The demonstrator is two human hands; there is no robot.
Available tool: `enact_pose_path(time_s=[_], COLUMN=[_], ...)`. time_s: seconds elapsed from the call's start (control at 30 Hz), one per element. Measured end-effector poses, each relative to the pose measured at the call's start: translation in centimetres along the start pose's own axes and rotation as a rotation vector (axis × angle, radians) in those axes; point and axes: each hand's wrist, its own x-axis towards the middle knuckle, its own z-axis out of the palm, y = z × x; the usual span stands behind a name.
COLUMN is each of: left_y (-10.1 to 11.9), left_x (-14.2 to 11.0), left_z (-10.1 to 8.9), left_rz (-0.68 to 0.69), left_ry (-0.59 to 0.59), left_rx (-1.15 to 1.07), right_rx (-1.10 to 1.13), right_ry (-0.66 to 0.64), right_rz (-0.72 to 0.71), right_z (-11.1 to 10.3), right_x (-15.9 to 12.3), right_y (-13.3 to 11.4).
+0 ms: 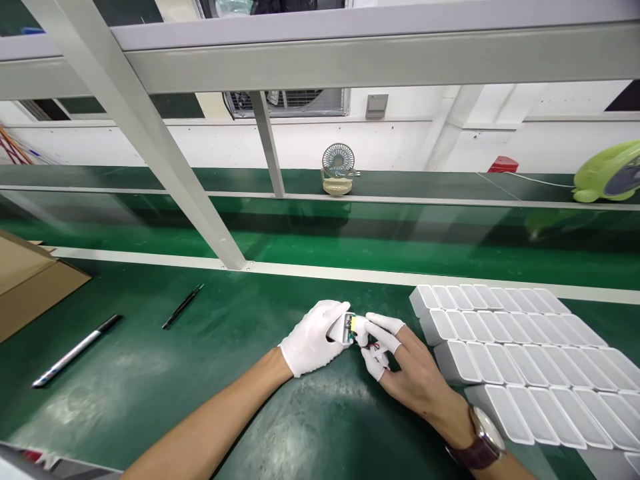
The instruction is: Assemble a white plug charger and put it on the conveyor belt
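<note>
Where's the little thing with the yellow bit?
In the head view, the small device is near the middle, in the left hand, beside the right hand and left of the white plastic pieces.

Counting from the middle of the view, the left hand (317,337), at 6 o'clock, wears a plain white glove (303,350). At 5 o'clock, the device (339,329) is white with a yellow part (353,324), and the finger covers (385,323) of the right hand (413,373) are also white. At 4 o'clock, the trays (530,363) are whitish. At 8 o'clock, the thin pen (183,307) is black. The table (150,393) is green. At 9 o'clock, the box (37,293) is brown.
</note>
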Motion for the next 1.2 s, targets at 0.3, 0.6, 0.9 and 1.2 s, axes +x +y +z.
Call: enact_pose_path(time_s=[0.3,0.6,0.9,1.2], left_y=[0.11,0.17,0.05,0.09], left_x=[0.18,0.14,0.1,0.08], left_z=[-0.12,-0.09,-0.06,-0.06], left_rz=[0.025,0.006,0.001,0.005], left_ry=[-0.007,-0.009,-0.01,-0.005], left_rx=[-0.014,-0.029,-0.048,-0.058], right_rx=[0.003,0.053,0.07,0.076], right_ry=[-0.003,0.001,-0.007,-0.017], right_rz=[-0.003,0.013,0.019,0.027], right_z=[0.1,-0.05,0.1,0.12], right_x=[-0.21,-0.05,-0.17,-0.44], right_y=[-0.05,-0.21,-0.03,0.14])
